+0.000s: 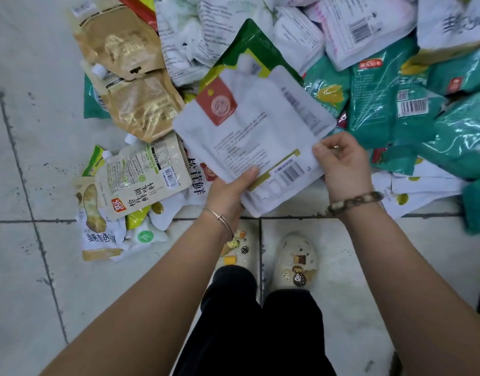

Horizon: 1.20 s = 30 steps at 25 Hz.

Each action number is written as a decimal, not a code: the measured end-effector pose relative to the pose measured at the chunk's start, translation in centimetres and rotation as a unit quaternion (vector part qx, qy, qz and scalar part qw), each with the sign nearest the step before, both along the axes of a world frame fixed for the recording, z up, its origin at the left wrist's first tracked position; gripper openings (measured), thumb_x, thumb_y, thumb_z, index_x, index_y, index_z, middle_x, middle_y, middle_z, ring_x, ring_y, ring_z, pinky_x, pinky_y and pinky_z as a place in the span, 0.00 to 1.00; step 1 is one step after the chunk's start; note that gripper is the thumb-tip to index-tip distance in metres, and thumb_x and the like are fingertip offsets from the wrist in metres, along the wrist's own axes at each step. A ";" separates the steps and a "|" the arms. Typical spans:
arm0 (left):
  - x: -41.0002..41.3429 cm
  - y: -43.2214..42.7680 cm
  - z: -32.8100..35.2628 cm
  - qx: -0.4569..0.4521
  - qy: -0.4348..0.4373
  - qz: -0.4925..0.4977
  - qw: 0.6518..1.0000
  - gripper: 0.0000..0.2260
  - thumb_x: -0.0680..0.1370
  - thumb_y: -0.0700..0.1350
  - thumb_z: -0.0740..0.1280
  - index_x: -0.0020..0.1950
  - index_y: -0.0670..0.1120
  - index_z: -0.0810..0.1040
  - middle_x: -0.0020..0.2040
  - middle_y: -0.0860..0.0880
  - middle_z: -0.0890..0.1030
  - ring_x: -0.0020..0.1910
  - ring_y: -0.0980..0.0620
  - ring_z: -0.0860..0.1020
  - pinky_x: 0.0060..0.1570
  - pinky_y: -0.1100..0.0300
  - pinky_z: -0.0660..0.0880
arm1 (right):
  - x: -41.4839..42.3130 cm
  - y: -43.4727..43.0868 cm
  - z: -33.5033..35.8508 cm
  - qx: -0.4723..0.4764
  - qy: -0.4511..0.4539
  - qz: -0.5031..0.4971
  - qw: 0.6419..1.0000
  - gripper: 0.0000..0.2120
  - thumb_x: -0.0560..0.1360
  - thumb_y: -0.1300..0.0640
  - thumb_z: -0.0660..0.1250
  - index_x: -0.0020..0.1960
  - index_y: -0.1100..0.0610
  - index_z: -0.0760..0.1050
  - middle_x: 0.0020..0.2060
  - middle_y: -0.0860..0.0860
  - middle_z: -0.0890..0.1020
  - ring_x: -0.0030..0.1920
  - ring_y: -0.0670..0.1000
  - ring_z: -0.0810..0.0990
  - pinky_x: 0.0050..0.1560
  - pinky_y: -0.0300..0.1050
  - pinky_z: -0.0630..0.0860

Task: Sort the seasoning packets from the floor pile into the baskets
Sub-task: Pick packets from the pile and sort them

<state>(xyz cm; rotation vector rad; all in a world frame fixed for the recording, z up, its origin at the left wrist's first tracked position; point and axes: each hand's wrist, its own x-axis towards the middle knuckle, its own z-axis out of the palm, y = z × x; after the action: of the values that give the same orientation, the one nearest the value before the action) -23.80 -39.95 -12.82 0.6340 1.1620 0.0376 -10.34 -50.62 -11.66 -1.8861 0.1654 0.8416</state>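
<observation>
The left hand (pixel 228 194) and right hand (pixel 344 169) pinch the flat white plastic packet (pixel 260 126) between them, probably to read it.

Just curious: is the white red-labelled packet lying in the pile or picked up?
Picked up: the left hand and right hand grip the white packet by its lower edge, above the pile.

Bright, diffuse light; shadows faint. Glare streaks on teal packets (pixel 450 137) and tan pouches (pixel 141 104). White packet (pixel 249 131) print blurred. Floor grout lines (pixel 24 185) bow near left edge.
</observation>
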 end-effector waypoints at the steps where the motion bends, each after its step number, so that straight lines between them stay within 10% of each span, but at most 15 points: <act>1: -0.6 -0.3 0.0 -0.022 0.006 0.063 0.998 0.19 0.68 0.40 0.68 0.59 0.43 0.76 0.56 0.44 0.81 0.54 0.46 0.80 0.55 0.50 0.77 | -0.2 0.8 -0.3 -0.003 0.032 0.018 0.999 0.12 0.75 0.65 0.65 0.37 0.52 0.69 0.33 0.49 0.73 0.34 0.45 0.72 0.36 0.36 0.70; 5: -3.6 -0.6 -1.4 -0.047 0.092 0.211 0.972 0.10 0.73 0.34 0.66 0.53 0.44 0.78 0.53 0.43 0.82 0.50 0.44 0.81 0.52 0.47 0.78 | -1.9 4.0 -2.1 -0.012 0.091 0.164 0.982 0.05 0.74 0.63 0.67 0.47 0.55 0.72 0.44 0.51 0.77 0.44 0.48 0.76 0.46 0.42 0.74; 7: -4.9 -0.4 -2.1 -0.019 0.158 0.236 0.959 0.09 0.73 0.34 0.68 0.48 0.46 0.79 0.49 0.46 0.83 0.43 0.47 0.83 0.44 0.51 0.80 | -1.7 5.6 -3.3 -0.053 -0.049 0.295 0.953 0.13 0.76 0.61 0.64 0.61 0.58 0.71 0.56 0.54 0.76 0.56 0.49 0.74 0.56 0.42 0.69; 10: -6.3 -0.6 -3.0 -0.002 0.231 0.227 0.946 0.08 0.71 0.35 0.71 0.45 0.48 0.80 0.42 0.50 0.84 0.41 0.49 0.82 0.46 0.51 0.78 | 0.8 8.1 -5.6 -0.177 -0.327 0.529 0.763 0.26 0.76 0.63 0.62 0.72 0.54 0.62 0.71 0.56 0.63 0.72 0.56 0.58 0.71 0.54 0.53; 13: -7.0 -0.7 -3.7 0.000 0.257 0.215 0.942 0.08 0.70 0.37 0.73 0.44 0.48 0.80 0.37 0.53 0.85 0.38 0.51 0.83 0.40 0.55 0.79 | 3.4 9.0 -7.6 -0.268 -0.391 0.663 0.580 0.34 0.75 0.60 0.63 0.76 0.52 0.50 0.76 0.54 0.50 0.75 0.58 0.44 0.69 0.65 0.37; 19: -6.8 0.2 -4.1 0.008 0.261 0.210 0.942 0.08 0.70 0.37 0.73 0.45 0.47 0.79 0.34 0.54 0.84 0.33 0.53 0.83 0.30 0.61 0.78 | 4.5 8.8 -7.5 -0.272 -0.430 0.640 0.576 0.32 0.69 0.59 0.71 0.69 0.57 0.62 0.71 0.59 0.61 0.71 0.58 0.57 0.71 0.59 0.46; 27: -5.4 0.7 -3.4 0.044 0.256 0.145 0.955 0.14 0.70 0.37 0.73 0.56 0.43 0.79 0.45 0.49 0.83 0.42 0.49 0.83 0.37 0.59 0.78 | 6.3 9.3 -6.2 -0.338 -0.374 0.669 0.547 0.14 0.74 0.64 0.57 0.56 0.57 0.75 0.53 0.57 0.77 0.58 0.57 0.71 0.62 0.52 0.61; 30: -4.8 0.9 -2.9 0.055 0.248 0.129 0.958 0.16 0.71 0.37 0.72 0.57 0.42 0.78 0.47 0.48 0.83 0.43 0.49 0.82 0.38 0.59 0.77 | 6.0 7.1 -6.1 -0.315 -0.312 0.675 0.590 0.13 0.73 0.67 0.57 0.56 0.58 0.70 0.51 0.57 0.79 0.54 0.56 0.76 0.58 0.50 0.64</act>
<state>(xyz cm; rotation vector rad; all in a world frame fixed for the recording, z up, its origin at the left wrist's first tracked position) -28.56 -39.01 -15.71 0.6014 1.7359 0.1738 -4.35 -43.49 -17.77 -2.7282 -1.8865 0.9982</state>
